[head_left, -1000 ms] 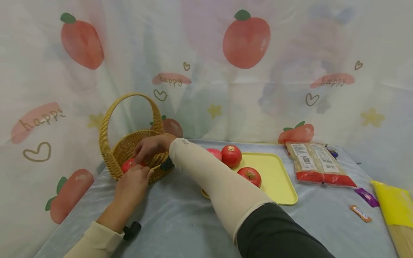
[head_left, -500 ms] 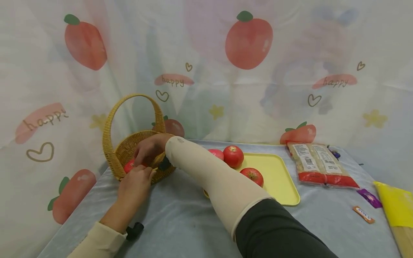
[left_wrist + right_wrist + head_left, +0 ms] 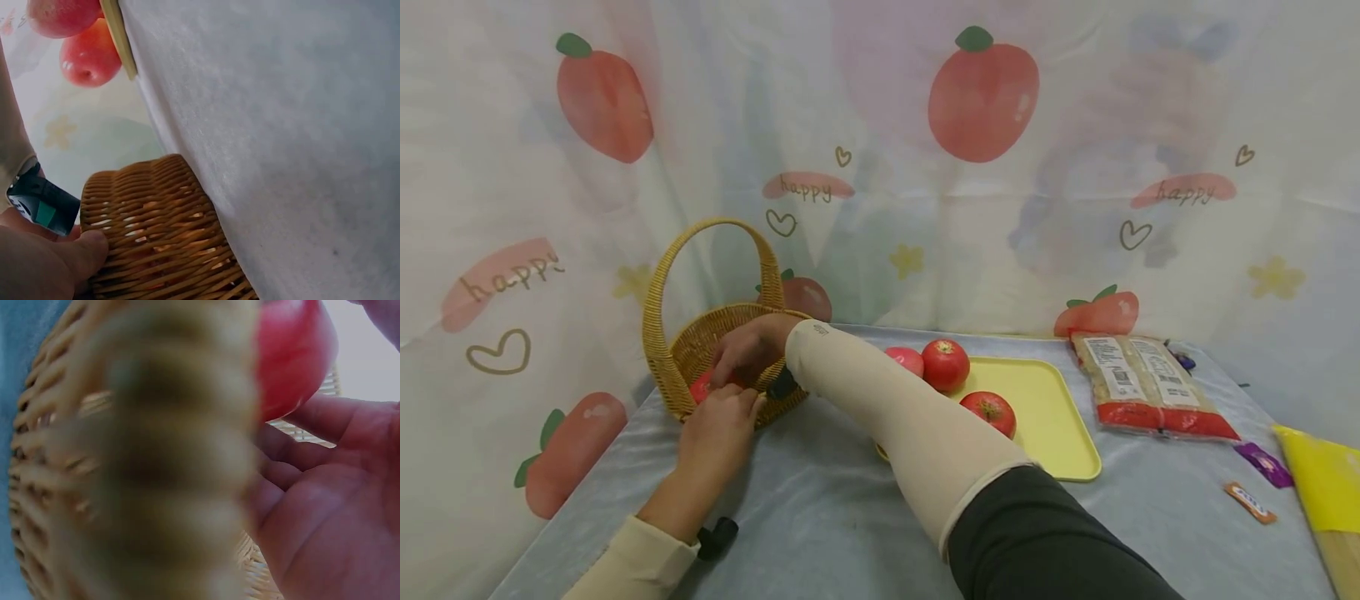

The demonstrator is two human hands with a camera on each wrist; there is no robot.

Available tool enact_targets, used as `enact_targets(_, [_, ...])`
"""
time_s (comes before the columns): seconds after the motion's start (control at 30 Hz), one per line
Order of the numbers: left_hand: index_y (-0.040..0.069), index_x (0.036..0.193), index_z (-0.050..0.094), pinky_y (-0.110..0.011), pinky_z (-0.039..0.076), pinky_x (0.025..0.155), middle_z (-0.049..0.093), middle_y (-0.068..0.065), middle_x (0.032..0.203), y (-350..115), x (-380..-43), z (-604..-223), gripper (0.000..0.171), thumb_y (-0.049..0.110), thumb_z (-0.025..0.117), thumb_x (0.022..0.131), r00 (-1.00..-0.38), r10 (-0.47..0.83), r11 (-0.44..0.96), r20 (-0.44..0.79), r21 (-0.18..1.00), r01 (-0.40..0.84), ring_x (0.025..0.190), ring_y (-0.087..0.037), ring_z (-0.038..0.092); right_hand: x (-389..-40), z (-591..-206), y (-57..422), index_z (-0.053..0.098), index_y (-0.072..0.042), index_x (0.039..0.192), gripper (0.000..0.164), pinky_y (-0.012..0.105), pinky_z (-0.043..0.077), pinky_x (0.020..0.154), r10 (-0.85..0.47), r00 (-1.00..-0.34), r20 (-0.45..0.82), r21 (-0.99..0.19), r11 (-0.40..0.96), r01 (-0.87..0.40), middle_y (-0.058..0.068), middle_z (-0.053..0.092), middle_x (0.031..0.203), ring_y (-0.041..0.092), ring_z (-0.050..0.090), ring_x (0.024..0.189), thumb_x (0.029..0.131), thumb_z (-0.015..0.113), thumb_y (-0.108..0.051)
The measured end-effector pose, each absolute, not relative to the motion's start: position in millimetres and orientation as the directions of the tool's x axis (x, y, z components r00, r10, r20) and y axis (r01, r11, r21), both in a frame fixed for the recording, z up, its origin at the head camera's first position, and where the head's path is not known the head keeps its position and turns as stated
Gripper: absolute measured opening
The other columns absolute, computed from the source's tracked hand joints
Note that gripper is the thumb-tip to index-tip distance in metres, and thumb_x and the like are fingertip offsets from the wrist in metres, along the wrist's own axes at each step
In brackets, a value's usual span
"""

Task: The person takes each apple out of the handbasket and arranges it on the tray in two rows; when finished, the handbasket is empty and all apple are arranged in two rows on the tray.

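Note:
A yellow wicker basket [image 3: 700, 337] with a tall handle stands at the left back of the table. My right hand [image 3: 751, 346] reaches down inside it and holds a red apple [image 3: 700, 387]. In the right wrist view the fingers curl beneath this apple [image 3: 294, 362], partly behind the blurred basket rim [image 3: 181, 456]. My left hand [image 3: 722, 429] grips the near rim, its fingertips close to the right hand's. The left wrist view has the left thumb [image 3: 90, 250] on the outside of the woven wall [image 3: 156, 219]; the other fingers are mostly hidden.
Right of the basket, a yellow tray [image 3: 1052, 417] bears red apples [image 3: 988, 412], partly covered by my right sleeve [image 3: 895, 408]. Farther right lie a red-ended clear bag [image 3: 1150, 383], a purple packet [image 3: 1264, 464], an orange packet [image 3: 1250, 502] and a yellow bag [image 3: 1322, 479].
The head view has swung slightly left, so the whole scene sits a little farther right. Both hands stay at the basket with hardly any movement.

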State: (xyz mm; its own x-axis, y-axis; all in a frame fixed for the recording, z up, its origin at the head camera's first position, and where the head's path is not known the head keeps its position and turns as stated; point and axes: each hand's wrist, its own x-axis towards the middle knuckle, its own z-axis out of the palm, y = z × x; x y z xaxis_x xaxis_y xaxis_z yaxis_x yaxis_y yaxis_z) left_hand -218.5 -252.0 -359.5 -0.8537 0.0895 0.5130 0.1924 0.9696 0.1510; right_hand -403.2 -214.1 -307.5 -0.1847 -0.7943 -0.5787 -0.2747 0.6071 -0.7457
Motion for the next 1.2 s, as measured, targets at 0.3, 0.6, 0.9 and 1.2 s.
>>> enact_targets(0.3, [0.003, 0.08, 0.067, -0.054, 0.055, 0.069, 0.06, -0.015, 0.078, -253.1, -218.2, -361.2, 0.021, 0.012, 0.068, 0.098, -0.863, 0.079, 0.971, 0.499, 0.159, 0.181, 0.078, -0.038, 0.065, -396.5, -306.6, -204.5, 0.072, -0.005, 0.085, 0.022, 0.033, 0.054, 0.078, -0.818, -0.294, -0.494, -0.742, 0.573, -0.349, 0.004, 0.062, 0.077, 0.016, 0.059, 0.071, 0.096, 0.07, -0.024])
enact_targets(0.6, [0.004, 0.081, 0.066, -0.054, 0.053, 0.065, 0.057, -0.013, 0.075, -255.8, -216.0, -359.9, 0.02, 0.014, 0.069, 0.099, -0.878, 0.073, 0.969, 0.472, 0.175, 0.175, 0.074, -0.038, 0.063, -398.1, -296.2, -182.5, 0.071, -0.012, 0.08, 0.028, 0.036, 0.054, 0.082, -0.847, -0.425, -0.32, -0.695, 0.515, -0.502, -0.002, 0.059, 0.074, 0.011, 0.057, 0.071, 0.094, 0.071, -0.035])
enact_targets(0.9, [0.004, 0.083, 0.067, -0.054, 0.053, 0.063, 0.061, -0.015, 0.08, -253.0, -216.7, -357.1, 0.017, 0.013, 0.07, 0.098, -0.884, 0.082, 0.971, 0.461, 0.163, 0.175, 0.076, -0.041, 0.064, -405.0, -281.5, -147.2, 0.074, -0.014, 0.112, 0.03, 0.03, 0.056, 0.086, -0.834, -0.492, -0.251, -0.756, 0.486, -0.438, 0.0, 0.071, 0.107, 0.013, 0.064, 0.093, 0.093, 0.073, -0.038])
enact_targets(1.2, [0.002, 0.089, 0.07, -0.057, 0.054, 0.066, 0.064, -0.016, 0.084, -253.3, -216.5, -358.4, 0.015, 0.014, 0.067, 0.099, -0.888, 0.081, 0.967, 0.452, 0.182, 0.18, 0.08, -0.042, 0.065, -406.7, -274.5, -118.3, 0.073, -0.011, 0.115, 0.03, 0.028, 0.055, 0.081, -0.831, -0.524, -0.187, -0.805, 0.435, -0.402, 0.003, 0.07, 0.106, 0.015, 0.064, 0.092, 0.095, 0.071, -0.034])
